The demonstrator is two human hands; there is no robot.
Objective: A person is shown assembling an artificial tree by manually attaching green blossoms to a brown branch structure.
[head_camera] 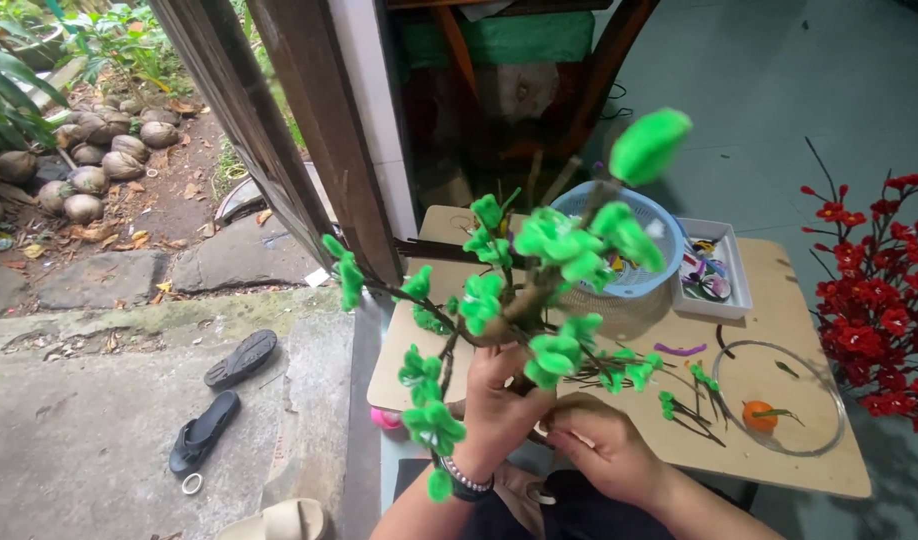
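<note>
Far left, outside the doorway: coconut husks (pixel 99 150) were piled on the soil, and black sandals (pixel 224 395) lay on the concrete step.

Centre: a small craft tree (pixel 524 265) with brown branches and fuzzy green leaf tufts was held upright over the near edge of the desk (pixel 779 300). The left hand (pixel 494 400), a beaded band at its wrist, was clenched round the lower trunk from the left. The right hand (pixel 604 440) was set just beside it, low on the right; its fingers were curled toward the trunk base, but whether anything was pinched there could not be told. The tree stood above and between both hands, its crown spread well over them.

Judged from its look, the tree would be light, the branches wire-stiff yet bendable, the tufts soft and easily crushed or shifted. The trunk near its base was judged the best place to be gripped; the leafy tips were best left alone.

Right of centre: loose green sprigs (pixel 679 400) lay on the desk near the right hand. A blue basket (pixel 639 245) and a white tray (pixel 724 275) of small pieces stood behind. A clear round lid (pixel 779 395) with an orange item was seen further right. Far right: a red blossom tree (pixel 889 300).
</note>
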